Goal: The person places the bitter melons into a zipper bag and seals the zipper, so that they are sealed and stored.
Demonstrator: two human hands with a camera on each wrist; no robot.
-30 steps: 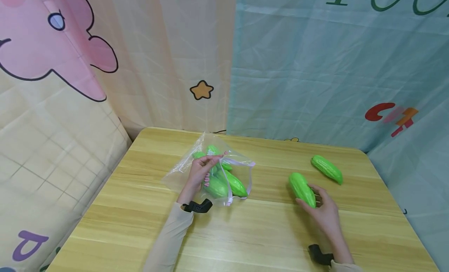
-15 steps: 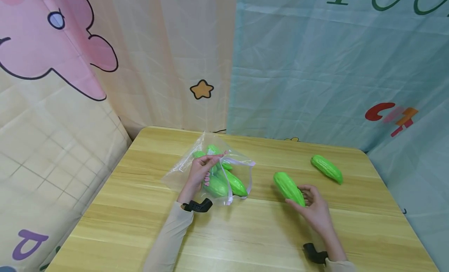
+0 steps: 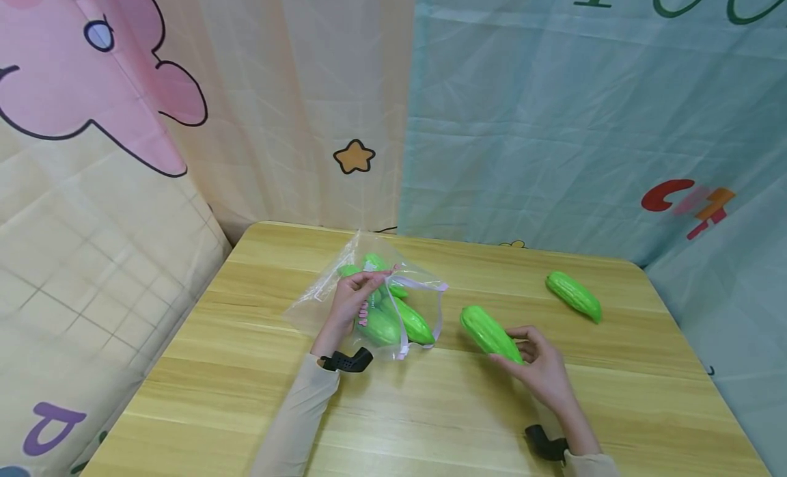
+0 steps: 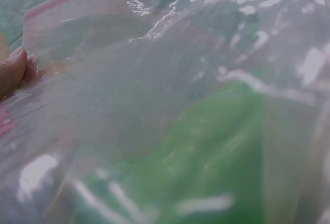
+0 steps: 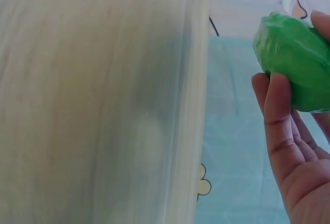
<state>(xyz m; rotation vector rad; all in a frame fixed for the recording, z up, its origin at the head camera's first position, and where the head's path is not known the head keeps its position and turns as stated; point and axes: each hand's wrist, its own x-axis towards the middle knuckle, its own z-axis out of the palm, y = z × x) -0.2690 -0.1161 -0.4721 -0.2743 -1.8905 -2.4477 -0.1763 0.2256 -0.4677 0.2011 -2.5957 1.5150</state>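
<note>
My left hand (image 3: pixel 349 305) pinches the upper edge of a clear zip bag (image 3: pixel 320 303), whose pale purple-edged mouth gapes toward the right. Inside lie several bright green, ridged bitter melons (image 3: pixel 407 321). In the left wrist view the bag's film (image 4: pixel 129 80) fills most of the picture, a green melon blurred behind it. My right hand (image 3: pixel 541 371) grips another bitter melon (image 3: pixel 488 330) by its near end, between thumb and fingers, a short way right of the bag's mouth. The right wrist view shows fingertips against that melon (image 5: pixel 294 59).
One more bitter melon (image 3: pixel 573 296) lies at the back right of the wooden table (image 3: pixel 430 422). Printed curtains (image 3: pixel 529 121) hang right behind the table's back edge. Each wrist wears a black camera mount (image 3: pixel 546 443).
My right hand has carried its bitter melon leftward, nearer the bag's mouth. The left hand and the bag have stayed in place.
</note>
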